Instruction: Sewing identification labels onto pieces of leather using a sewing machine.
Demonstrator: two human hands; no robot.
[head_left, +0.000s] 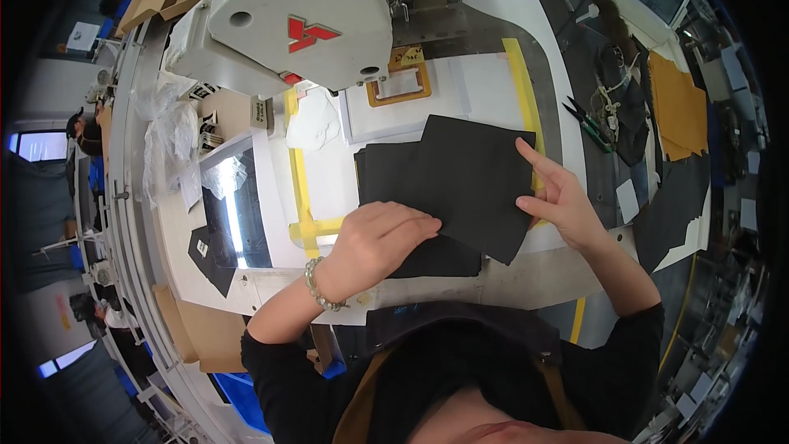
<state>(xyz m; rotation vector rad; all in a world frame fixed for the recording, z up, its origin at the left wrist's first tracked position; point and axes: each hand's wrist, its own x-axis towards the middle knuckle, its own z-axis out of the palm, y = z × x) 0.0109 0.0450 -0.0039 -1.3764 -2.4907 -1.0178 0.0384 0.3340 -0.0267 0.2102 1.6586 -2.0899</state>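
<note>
A black square sheet (481, 177), leather-like or fabric, lies tilted over a stack of similar black sheets (386, 173). My left hand (374, 242), with a beaded bracelet at its wrist, reaches across the stack. Its fingers are pressed together at the lower left edge of the top sheet, pinching it. On the opposite side my right hand (563, 197) grips the right edge, with the index finger near the upper corner and the thumb lower down. Its other fingers are partly hidden behind the sheet.
A white sewing machine head (300, 20) overhangs the work from behind. White boards with yellow tape (526, 86) lie under the stack; a small orange frame (399, 85) sits behind it. Green-handled snips (590, 127) and orange-yellow pieces (678, 107) are at right, a clear sheet (238, 210) at left.
</note>
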